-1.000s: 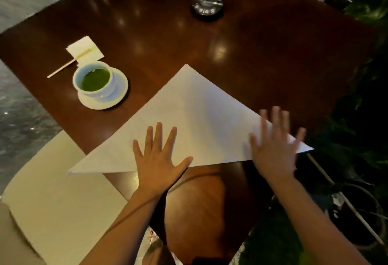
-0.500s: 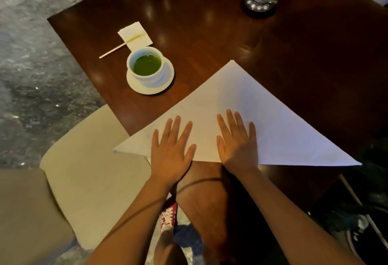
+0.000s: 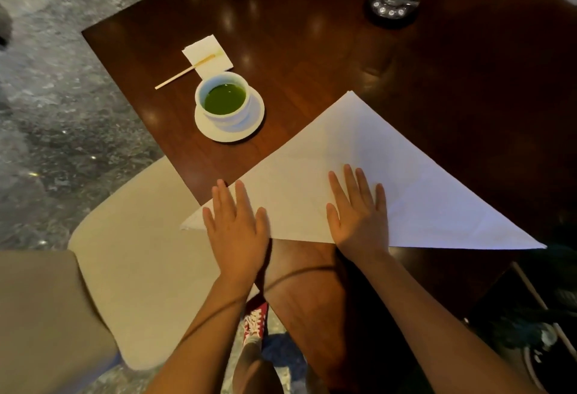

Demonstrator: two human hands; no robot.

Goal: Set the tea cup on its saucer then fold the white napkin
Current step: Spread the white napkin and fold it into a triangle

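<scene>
Head view looks down on a dark wooden desk (image 3: 312,34). One white tea cup (image 3: 223,102) stands on one white saucer (image 3: 254,119) near the desk's left edge — the cup holds green tea (image 3: 224,98), filled to a little below the rim. Just behind the cup lies one small square paper napkin (image 3: 207,55) with one thin wooden stick (image 3: 184,71) across it, the stick's end reaching out over the bare wood. One large white napkin (image 3: 390,181), folded into a triangle, lies flat at the near side of the desk, its long folded edge toward the person. Two hands rest on it, both flat with fingers spread and gripping nothing: the left hand (image 3: 235,226) presses the napkin's left corner, the right hand (image 3: 359,212) presses near the middle of the folded edge. One dark card stand (image 3: 392,6) sits at the far right. One beige chair seat (image 3: 137,269) shows below the desk's left edge.
</scene>
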